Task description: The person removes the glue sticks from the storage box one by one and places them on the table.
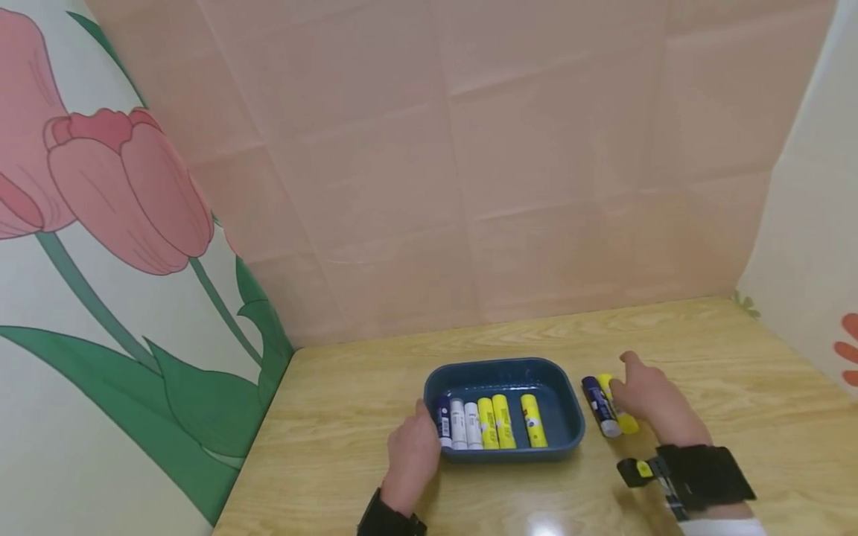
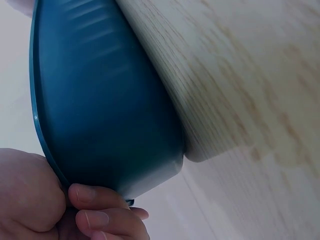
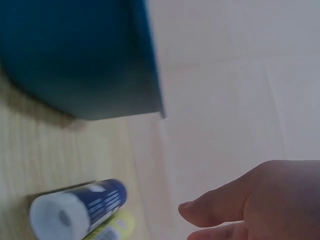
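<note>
Blue tray, its near-left corner gripped by the left hand. Off its right side, on the wood-grained table, we noted a dark blue tube and a yellow tube side by side, long axes running away from us, far ends slanting left. The right hand was nearer, partly over the yellow one, thumb extended, grasping nothing; contact we could not tell.
</note>
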A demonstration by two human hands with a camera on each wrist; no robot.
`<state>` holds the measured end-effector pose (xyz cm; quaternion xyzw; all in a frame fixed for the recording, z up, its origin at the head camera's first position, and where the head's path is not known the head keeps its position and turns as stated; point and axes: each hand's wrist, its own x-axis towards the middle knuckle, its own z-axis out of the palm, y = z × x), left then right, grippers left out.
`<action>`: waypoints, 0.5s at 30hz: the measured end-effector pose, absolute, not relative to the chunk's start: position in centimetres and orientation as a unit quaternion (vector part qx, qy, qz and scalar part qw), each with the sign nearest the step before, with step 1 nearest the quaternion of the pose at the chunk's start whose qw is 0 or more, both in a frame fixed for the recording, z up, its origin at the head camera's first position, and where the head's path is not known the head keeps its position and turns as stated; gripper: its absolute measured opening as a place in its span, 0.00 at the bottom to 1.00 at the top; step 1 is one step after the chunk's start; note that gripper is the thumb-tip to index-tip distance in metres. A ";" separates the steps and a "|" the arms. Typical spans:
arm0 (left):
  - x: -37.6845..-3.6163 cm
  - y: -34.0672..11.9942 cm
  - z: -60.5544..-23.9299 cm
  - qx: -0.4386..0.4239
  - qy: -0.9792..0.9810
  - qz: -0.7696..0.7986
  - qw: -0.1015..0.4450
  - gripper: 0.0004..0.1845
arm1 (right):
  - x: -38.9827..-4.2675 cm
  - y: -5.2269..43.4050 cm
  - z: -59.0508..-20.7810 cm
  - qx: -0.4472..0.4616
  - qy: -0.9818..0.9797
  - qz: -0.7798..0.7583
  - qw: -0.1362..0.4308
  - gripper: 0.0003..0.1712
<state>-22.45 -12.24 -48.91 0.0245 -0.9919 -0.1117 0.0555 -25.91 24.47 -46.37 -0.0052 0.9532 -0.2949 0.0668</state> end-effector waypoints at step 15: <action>-22.4 -12.2 -48.8 0.024 -0.991 -0.117 0.055 0.23 | -24.2 19.8 -43.0 -0.020 0.960 -0.270 -0.069 0.33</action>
